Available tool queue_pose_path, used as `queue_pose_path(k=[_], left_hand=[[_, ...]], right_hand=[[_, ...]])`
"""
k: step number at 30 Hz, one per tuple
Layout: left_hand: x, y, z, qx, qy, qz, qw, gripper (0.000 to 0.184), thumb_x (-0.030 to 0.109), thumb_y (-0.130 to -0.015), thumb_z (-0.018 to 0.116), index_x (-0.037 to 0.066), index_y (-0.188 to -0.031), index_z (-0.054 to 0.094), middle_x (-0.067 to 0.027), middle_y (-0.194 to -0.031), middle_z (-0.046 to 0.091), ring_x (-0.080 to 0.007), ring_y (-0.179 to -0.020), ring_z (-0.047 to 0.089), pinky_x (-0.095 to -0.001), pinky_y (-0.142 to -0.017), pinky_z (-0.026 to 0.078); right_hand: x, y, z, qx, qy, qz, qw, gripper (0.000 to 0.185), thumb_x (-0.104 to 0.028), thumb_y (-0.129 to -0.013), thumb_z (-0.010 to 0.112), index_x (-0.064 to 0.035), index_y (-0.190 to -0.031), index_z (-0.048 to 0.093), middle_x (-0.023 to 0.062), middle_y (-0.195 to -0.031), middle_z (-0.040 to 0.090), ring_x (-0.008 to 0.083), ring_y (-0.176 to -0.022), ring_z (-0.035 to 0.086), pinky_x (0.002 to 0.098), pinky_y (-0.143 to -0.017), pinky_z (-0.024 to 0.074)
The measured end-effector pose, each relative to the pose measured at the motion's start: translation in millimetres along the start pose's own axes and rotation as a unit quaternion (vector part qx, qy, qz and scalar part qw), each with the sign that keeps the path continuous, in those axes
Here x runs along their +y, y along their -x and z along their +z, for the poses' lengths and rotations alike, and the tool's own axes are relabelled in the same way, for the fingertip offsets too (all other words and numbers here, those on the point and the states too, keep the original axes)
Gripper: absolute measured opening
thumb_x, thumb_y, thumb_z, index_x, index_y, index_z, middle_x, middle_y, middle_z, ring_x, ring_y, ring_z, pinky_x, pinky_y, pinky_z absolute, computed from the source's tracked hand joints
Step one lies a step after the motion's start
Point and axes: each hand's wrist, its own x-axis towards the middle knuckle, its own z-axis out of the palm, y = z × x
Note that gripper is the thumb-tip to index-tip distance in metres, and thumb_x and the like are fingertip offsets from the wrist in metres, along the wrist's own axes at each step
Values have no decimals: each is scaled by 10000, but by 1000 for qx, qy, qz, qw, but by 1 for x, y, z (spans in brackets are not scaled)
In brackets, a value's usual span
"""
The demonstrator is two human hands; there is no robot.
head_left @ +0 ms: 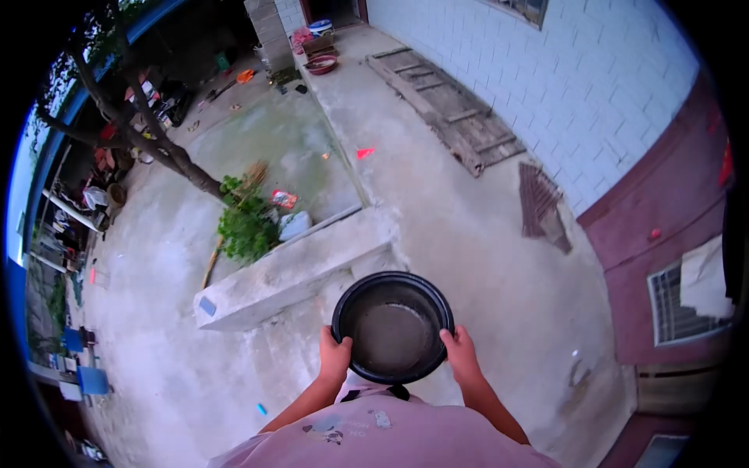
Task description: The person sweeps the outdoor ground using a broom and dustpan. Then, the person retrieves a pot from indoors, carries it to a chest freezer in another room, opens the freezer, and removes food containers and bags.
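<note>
A round black basin is held level in front of my body, with a dull greyish bottom and a few pale marks inside. On its left rim, my left hand is closed, thumb over the edge and fingers underneath. Gripping the opposite side in the same way is my right hand. The fingers below the rim are mostly hidden. Whether the basin holds any liquid, I cannot tell.
Ahead lies a low concrete ledge with a green plant and a white jug behind it. A tree trunk leans at left. Old wooden boards lie by the white wall. A maroon door stands right.
</note>
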Motion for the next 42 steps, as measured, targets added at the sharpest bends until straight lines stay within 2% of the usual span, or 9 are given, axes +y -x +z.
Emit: queue_pose_path(k=[4,10,16,22,26,28,30,34,42], left_hand=[[102,-47,35,-30,-13,45,998,290,76,-766,570,-27,-1016,466,-195,-861,586,-290,-778,585,-377,-725,457],[207,-116,69,-90,23,142,986,275,108,-800,572,-12,-1011,443,-184,-810,564,-295,-750,576,-389,-691,448],[277,-197,100,-43,-2,155,987,266,120,-799,579,-6,-995,450,-186,-781,573,-317,-721,582,-402,-680,453],[338,-300,138,17,31,113,993,278,128,-787,598,-13,-998,484,-190,-833,602,-311,-765,600,-382,-717,463],[386,-350,137,86,-36,60,994,300,138,-785,612,-16,-1010,486,-187,-857,605,-284,-784,599,-369,-737,462],[410,-382,141,106,42,61,992,305,151,-783,627,-12,-998,485,-166,-845,592,-246,-781,581,-356,-741,457],[453,-396,141,115,16,46,992,283,141,-789,625,-10,-980,481,-135,-841,579,-207,-770,555,-341,-743,451],[478,-450,146,149,134,78,977,256,72,-825,588,6,-1051,485,-57,-900,557,-128,-803,507,-273,-759,421],[510,-604,163,188,233,19,954,264,59,-817,577,-4,-1059,494,-78,-921,578,-149,-820,535,-284,-772,437]], right_hand=[[-76,-39,-15,44,34,49,997,185,-240,-903,539,-66,-958,508,9,-728,539,93,-586,497,243,-481,388],[-181,-99,-17,53,-2,2,999,192,-225,-916,511,-41,-968,493,29,-721,549,98,-556,497,248,-466,396],[-252,-198,-6,7,-48,7,999,203,-223,-903,543,-38,-970,497,39,-767,555,100,-588,515,247,-471,405],[-341,-335,16,-108,-52,34,992,235,-229,-891,553,-38,-1017,497,40,-838,576,119,-693,564,262,-572,461],[-412,-420,50,-195,-114,61,972,211,-160,-918,492,-24,-1080,502,62,-940,608,149,-787,609,300,-658,510],[-454,-456,65,-232,-118,70,963,202,-176,-907,511,-41,-1056,505,49,-908,573,149,-796,573,301,-679,473],[-494,-482,81,-246,-117,69,960,195,-179,-907,511,-44,-1047,506,51,-914,570,146,-791,570,297,-671,470],[-554,-541,115,-298,-83,51,950,173,-181,-907,512,-44,-1012,502,44,-880,567,127,-738,556,269,-637,457],[-624,-675,199,-351,-9,50,935,172,-180,-907,520,-37,-998,494,36,-811,559,108,-649,520,255,-578,423]])
